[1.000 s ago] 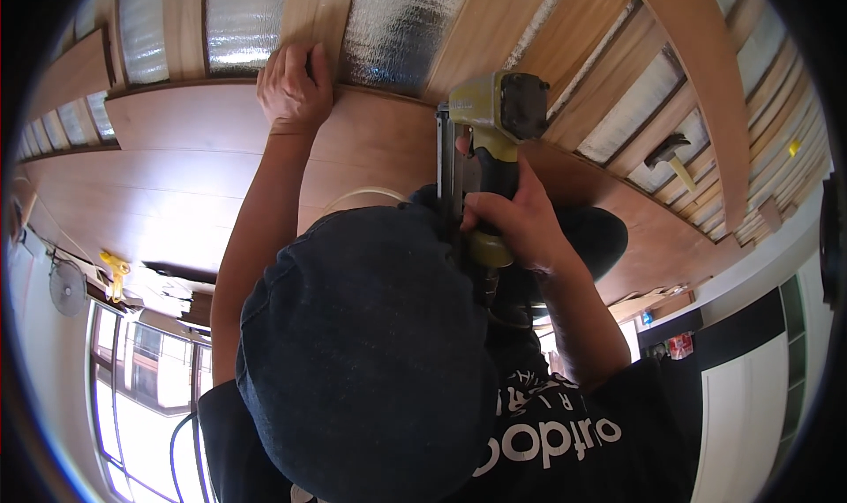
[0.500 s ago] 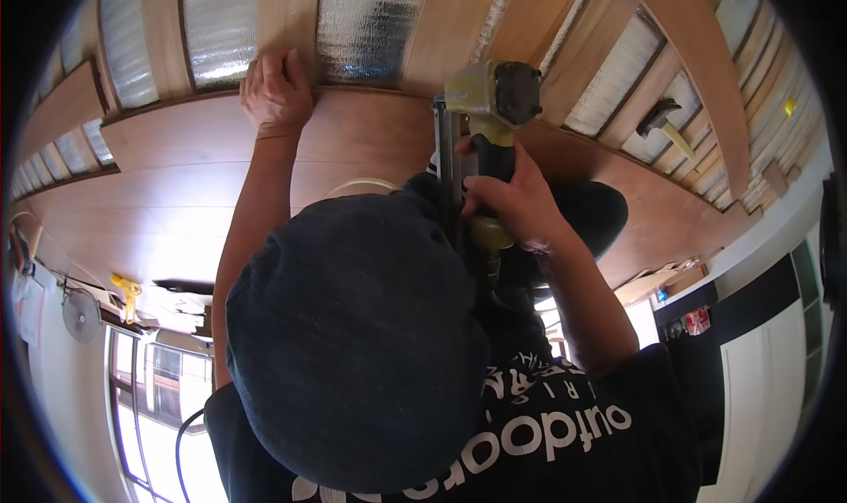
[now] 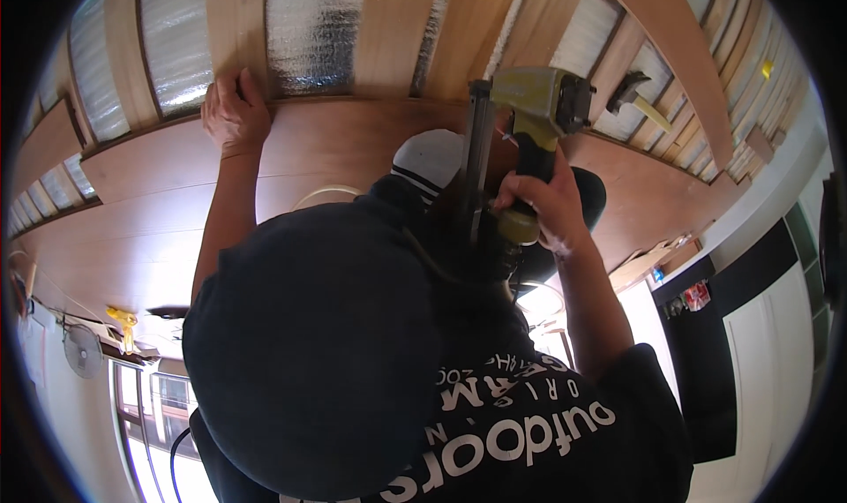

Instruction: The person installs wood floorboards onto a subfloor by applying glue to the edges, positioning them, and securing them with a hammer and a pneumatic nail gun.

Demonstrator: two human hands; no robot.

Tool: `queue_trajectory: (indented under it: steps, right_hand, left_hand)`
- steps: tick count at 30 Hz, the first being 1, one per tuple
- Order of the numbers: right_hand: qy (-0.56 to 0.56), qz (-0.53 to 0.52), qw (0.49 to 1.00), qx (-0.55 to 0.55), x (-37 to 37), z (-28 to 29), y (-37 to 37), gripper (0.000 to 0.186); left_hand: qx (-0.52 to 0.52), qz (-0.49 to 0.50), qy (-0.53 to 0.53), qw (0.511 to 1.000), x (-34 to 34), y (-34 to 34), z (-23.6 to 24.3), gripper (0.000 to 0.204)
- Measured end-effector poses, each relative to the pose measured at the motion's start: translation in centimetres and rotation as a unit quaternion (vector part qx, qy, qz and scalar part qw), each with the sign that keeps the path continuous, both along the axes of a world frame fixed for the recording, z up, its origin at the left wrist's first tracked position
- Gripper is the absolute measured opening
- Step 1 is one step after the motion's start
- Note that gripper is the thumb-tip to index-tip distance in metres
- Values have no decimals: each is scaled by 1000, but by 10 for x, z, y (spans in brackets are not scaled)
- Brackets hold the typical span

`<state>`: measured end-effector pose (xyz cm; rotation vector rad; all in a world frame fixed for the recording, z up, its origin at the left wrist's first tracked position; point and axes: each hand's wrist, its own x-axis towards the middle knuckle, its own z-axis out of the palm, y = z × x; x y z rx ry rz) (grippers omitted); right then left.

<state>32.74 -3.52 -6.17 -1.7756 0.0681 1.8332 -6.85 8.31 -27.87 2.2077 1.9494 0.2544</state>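
My left hand (image 3: 236, 115) rests at the edge of the reddish-brown boards (image 3: 150, 203), its bent fingers slightly apart, beside pale wooden slats (image 3: 236, 35) with silver foil sheeting (image 3: 313, 35) between them. My right hand (image 3: 551, 203) grips an olive-and-black nail gun (image 3: 543, 97) by its black handle, thumb across it; the gun's long magazine stands upright at its left. Just left of the gun is a foot in a pale striped sock (image 3: 428, 159). A dark cloth cap (image 3: 309, 353) and black shirt (image 3: 547, 441) cover much of the lower middle.
A claw hammer (image 3: 640, 101) lies on the slats at the right, near a long curved board (image 3: 679, 53) and a small yellow object (image 3: 767, 67). At the lower left are a fan (image 3: 83, 350), a yellow tool (image 3: 123, 325) and a bright window (image 3: 159, 415).
The whole scene has shifted left in view. My left hand stays at the board edge; the nail gun in my right hand has moved rightward, and the striped sock now shows.
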Motion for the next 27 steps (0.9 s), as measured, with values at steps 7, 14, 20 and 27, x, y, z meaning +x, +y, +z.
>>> queue_trajectory:
  steps: [7,14,20,27]
  right_hand:
    - [58,0,998,-3,-13,-19,-1,63]
    - [54,81,995,-7,-19,-16,11,55]
    - [40,67,997,-16,-4,-16,3,49]
    - [39,81,996,-18,7,-15,-12,51]
  left_hand:
    - [2,-19,0,1000,2,6,-2,17]
    - [14,-19,-19,1000,3,5,0,18]
    - [18,-16,-23,999,5,4,-2,20]
    - [9,-15,2,1000,1,3,-3,18]
